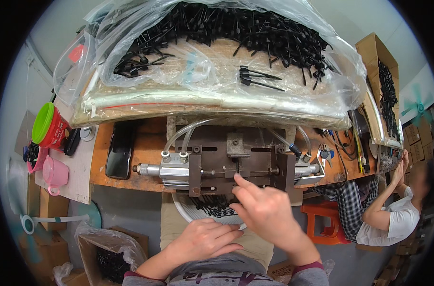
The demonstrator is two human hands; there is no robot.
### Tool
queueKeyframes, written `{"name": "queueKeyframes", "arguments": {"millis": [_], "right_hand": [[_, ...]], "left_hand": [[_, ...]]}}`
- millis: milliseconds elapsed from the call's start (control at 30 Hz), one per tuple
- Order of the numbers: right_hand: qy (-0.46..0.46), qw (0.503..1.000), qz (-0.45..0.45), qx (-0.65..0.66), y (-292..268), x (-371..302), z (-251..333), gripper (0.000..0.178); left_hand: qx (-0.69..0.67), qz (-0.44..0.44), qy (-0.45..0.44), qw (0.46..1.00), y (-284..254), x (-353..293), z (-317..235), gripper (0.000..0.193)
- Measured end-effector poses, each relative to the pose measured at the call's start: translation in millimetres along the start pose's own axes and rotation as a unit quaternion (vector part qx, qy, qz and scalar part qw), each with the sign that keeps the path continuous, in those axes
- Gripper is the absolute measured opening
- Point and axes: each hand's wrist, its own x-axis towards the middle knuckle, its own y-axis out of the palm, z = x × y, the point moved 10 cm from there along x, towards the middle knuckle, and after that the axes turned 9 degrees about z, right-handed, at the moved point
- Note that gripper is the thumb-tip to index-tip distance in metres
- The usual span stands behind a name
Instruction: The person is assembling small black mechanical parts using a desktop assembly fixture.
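Observation:
My right hand [264, 207] reaches over the middle of a metal fixture [195, 174] with an air cylinder at each side. Its index fingertip touches the lower end of a small black stemmed plastic piece [237, 166] in the central slot; the other fingers are curled, and the palm side is hidden. My left hand [205, 242] rests low in front of my body, its fingers stretched loosely to the right and nothing visible in them. Just beyond it a white round basket [182, 209] holds several black stemmed pieces [212, 205], partly covered by the fixture and my hands.
A plastic-lined tray [217, 102] behind the fixture bears a heap of black pieces [274, 35]. On the bench lie a phone [120, 150] and keys [325, 155]. A pink cup [55, 171] and red bucket [52, 128] stand left. Another person [391, 219] sits at right near an orange stool [317, 221].

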Motion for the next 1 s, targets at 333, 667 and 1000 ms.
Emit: {"name": "queueKeyframes", "arguments": {"millis": [333, 667, 1000], "right_hand": [[0.034, 0.984, -0.097, -0.148, -124, 144, -82, 0.028], [0.018, 0.984, -0.113, -0.135, -110, 148, -98, 0.022], [-0.218, 0.958, -0.15, -0.108, -31, -6, 33, 0.039]], "left_hand": [[-0.019, -0.021, 0.022, 0.999, 2, -8, -6, 0.025], [-0.037, -0.046, 0.01, 0.998, -12, -18, -4, 0.023], [-0.19, -0.245, -0.065, 0.949, -72, -2, 17, 0.034]]}}
